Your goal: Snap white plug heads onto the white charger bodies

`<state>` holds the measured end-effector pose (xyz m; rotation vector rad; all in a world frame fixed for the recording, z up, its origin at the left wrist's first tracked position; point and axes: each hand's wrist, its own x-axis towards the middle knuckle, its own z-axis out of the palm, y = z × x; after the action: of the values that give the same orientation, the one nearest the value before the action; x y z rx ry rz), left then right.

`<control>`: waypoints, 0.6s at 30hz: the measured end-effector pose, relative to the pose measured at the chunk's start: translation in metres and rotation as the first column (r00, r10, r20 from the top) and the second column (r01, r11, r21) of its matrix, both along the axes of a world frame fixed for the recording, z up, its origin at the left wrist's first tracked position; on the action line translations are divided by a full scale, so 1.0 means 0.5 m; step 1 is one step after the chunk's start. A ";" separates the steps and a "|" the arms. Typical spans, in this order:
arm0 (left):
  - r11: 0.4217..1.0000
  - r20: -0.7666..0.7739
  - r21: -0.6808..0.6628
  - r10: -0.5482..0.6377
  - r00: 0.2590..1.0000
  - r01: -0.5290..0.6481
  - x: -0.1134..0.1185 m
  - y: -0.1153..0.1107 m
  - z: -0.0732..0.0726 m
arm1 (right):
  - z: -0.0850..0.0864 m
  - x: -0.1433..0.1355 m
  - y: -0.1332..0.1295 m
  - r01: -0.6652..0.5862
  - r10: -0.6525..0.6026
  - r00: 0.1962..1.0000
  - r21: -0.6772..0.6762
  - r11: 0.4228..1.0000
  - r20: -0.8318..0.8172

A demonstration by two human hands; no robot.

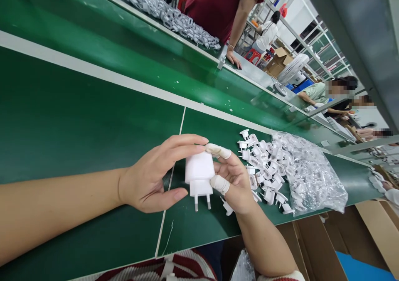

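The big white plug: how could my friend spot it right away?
Start at the long dark-green tabletop. Above it, between the bare left hand and the right hand with pale-wrapped thumb and finger, is the smooth white plastic plug, two metal pins pointing down. Unlike the small white plastic pieces heaped beside the right hand, it looks bigger and is held up.

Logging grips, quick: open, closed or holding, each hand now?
Left hand: curved, fingertips at the top of the charger; whether it grips cannot be told.
Right hand: closed, holding the charger with thumb and a finger.
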<state>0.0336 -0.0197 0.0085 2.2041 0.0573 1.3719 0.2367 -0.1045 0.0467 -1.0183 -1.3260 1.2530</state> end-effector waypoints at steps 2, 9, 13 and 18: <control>0.997 -0.014 0.040 0.060 0.998 -0.059 0.001 -0.002 -0.002 | 0.004 -0.002 0.002 0.029 -0.033 0.998 -0.072 0.997 -0.055; 0.990 -0.104 -0.137 0.026 0.994 -0.040 0.003 -0.021 -0.001 | 0.001 -0.013 0.013 0.065 -0.113 0.989 -0.407 0.911 -0.096; 0.909 -0.123 -0.411 0.020 0.992 -0.070 0.006 -0.032 0.002 | 0.003 -0.011 0.013 0.127 -0.136 0.991 -0.382 0.915 0.003; 0.892 -0.126 -0.443 0.036 0.991 -0.089 0.004 -0.028 -0.001 | 0.011 -0.007 0.005 0.148 -0.144 0.989 -0.338 0.929 0.037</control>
<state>0.0354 -0.0336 0.0081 1.8955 0.4468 1.1250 0.2334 -0.1018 0.0523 -1.3421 -1.0385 1.3919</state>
